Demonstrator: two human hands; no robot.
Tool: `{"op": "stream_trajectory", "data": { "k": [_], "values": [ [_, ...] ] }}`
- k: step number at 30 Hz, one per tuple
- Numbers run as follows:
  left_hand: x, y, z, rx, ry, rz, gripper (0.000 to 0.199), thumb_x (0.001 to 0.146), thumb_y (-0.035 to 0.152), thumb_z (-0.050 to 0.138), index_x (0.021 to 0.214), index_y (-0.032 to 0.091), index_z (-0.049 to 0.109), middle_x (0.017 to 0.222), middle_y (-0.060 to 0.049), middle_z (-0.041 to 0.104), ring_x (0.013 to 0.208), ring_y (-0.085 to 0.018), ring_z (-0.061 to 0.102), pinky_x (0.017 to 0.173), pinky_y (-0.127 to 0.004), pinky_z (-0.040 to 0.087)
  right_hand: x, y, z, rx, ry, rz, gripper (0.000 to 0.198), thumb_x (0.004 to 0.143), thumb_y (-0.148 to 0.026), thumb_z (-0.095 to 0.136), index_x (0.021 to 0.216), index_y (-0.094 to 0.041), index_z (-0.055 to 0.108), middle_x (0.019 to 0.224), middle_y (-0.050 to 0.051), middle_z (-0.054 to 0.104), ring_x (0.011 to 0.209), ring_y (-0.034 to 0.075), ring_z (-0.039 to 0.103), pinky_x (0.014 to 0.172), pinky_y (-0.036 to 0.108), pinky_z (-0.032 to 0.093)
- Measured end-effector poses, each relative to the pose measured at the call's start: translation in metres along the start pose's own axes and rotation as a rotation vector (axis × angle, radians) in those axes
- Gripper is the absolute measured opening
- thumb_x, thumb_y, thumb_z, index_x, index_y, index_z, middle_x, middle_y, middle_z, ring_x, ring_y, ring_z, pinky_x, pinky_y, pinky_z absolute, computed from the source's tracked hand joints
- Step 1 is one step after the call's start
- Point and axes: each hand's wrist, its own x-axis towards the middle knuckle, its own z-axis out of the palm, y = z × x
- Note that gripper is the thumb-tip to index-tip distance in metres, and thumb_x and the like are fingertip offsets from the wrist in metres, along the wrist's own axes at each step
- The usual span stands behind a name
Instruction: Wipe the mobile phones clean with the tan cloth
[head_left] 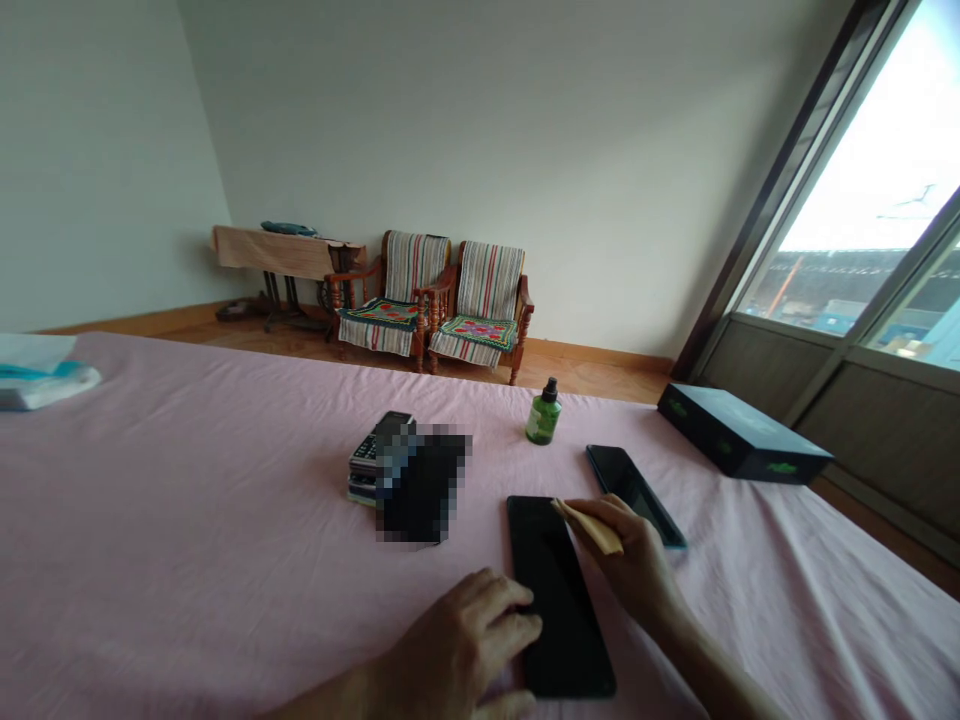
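Note:
In the head view a black smartphone (561,610) lies flat on the pink sheet in front of me. My left hand (472,635) rests at its left side, fingers apart, with the fingertips touching the edge and screen. Pinched in my right hand (626,550) is a folded yellow cloth (596,527), its tip against the phone's upper right corner. A second phone (634,490) with a dark screen and blue edge lies just beyond my right hand. Further back stands a green spray bottle (543,413) with a black top.
Left of the phone are stacked keypad phones (367,465) beside a blurred dark object (426,490). A black box (742,432) sits at the right edge of the pink sheet (225,560). A white and blue packet (45,385) lies far left. Two wooden chairs (480,290) stand behind.

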Motion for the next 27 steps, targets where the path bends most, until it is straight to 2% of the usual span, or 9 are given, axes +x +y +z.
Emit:
{"op": "stream_trajectory", "data": {
  "k": [4, 8, 11, 13, 16, 20, 25, 27],
  "values": [
    [-0.001, -0.002, -0.003, -0.018, -0.028, 0.006, 0.052, 0.077, 0.027, 0.076, 0.125, 0.022, 0.058, 0.127, -0.008, 0.06, 0.114, -0.024, 0.055, 0.1, -0.037, 0.047, 0.012, -0.011, 0.003, -0.113, -0.046, -0.112, 0.022, 0.08, -0.018, 0.06, 0.1, -0.02, 0.069, 0.087, 0.005, 0.062, 0.073, 0.017, 0.061, 0.062, 0.026, 0.047],
    [-0.002, -0.01, 0.003, 0.009, -0.024, 0.046, 0.052, 0.078, 0.03, 0.076, 0.125, 0.021, 0.057, 0.127, -0.009, 0.059, 0.113, -0.025, 0.056, 0.098, -0.037, 0.047, 0.022, -0.016, 0.008, -0.431, 0.017, -0.325, 0.028, 0.084, -0.012, 0.051, 0.107, -0.018, 0.065, 0.089, 0.008, 0.059, 0.08, 0.022, 0.056, 0.07, 0.032, 0.045],
    [-0.002, -0.019, 0.012, 0.037, 0.004, 0.106, 0.052, 0.077, 0.035, 0.075, 0.124, 0.02, 0.057, 0.125, -0.009, 0.06, 0.111, -0.026, 0.057, 0.096, -0.038, 0.048, 0.022, -0.013, 0.015, -0.582, 0.004, -0.428, 0.026, 0.084, -0.008, 0.048, 0.099, -0.019, 0.066, 0.085, 0.008, 0.059, 0.08, 0.024, 0.052, 0.074, 0.037, 0.043],
    [-0.001, -0.024, 0.017, 0.038, 0.021, 0.134, 0.051, 0.081, 0.038, 0.072, 0.125, 0.021, 0.055, 0.124, -0.009, 0.06, 0.11, -0.026, 0.057, 0.096, -0.038, 0.048, 0.019, -0.008, 0.02, -0.521, -0.059, -0.413, 0.025, 0.083, -0.006, 0.047, 0.092, -0.019, 0.066, 0.084, 0.008, 0.059, 0.079, 0.023, 0.053, 0.073, 0.035, 0.044],
    [0.0, -0.029, 0.022, 0.04, 0.021, 0.146, 0.048, 0.085, 0.043, 0.065, 0.126, 0.021, 0.055, 0.124, -0.01, 0.06, 0.109, -0.026, 0.057, 0.096, -0.039, 0.047, 0.015, 0.001, 0.022, -0.336, -0.119, -0.306, 0.023, 0.081, -0.007, 0.049, 0.085, -0.02, 0.067, 0.085, 0.007, 0.06, 0.08, 0.021, 0.057, 0.069, 0.03, 0.046],
    [0.0, -0.032, 0.025, 0.04, 0.006, 0.138, 0.048, 0.084, 0.043, 0.067, 0.124, 0.019, 0.056, 0.124, -0.011, 0.06, 0.108, -0.026, 0.057, 0.096, -0.04, 0.047, 0.012, 0.001, 0.017, -0.176, -0.192, -0.209, 0.028, 0.079, -0.007, 0.049, 0.086, -0.021, 0.072, 0.086, 0.006, 0.063, 0.08, 0.019, 0.061, 0.069, 0.029, 0.046],
    [-0.002, -0.021, 0.015, 0.003, 0.005, 0.102, 0.049, 0.082, 0.04, 0.07, 0.126, 0.024, 0.056, 0.125, -0.009, 0.061, 0.11, -0.026, 0.057, 0.096, -0.04, 0.047, 0.002, -0.017, 0.01, -0.12, -0.326, -0.097, 0.022, 0.079, -0.009, 0.054, 0.064, -0.02, 0.067, 0.075, 0.003, 0.06, 0.069, 0.015, 0.059, 0.057, 0.025, 0.041],
    [-0.003, -0.014, 0.008, -0.014, 0.009, 0.032, 0.05, 0.082, 0.036, 0.072, 0.128, 0.026, 0.054, 0.127, -0.007, 0.06, 0.113, -0.025, 0.056, 0.098, -0.039, 0.047, 0.0, -0.021, 0.01, -0.096, -0.339, -0.064, 0.019, 0.076, -0.007, 0.056, 0.068, -0.02, 0.067, 0.076, 0.002, 0.06, 0.068, 0.014, 0.059, 0.056, 0.024, 0.04]
  ]
}}
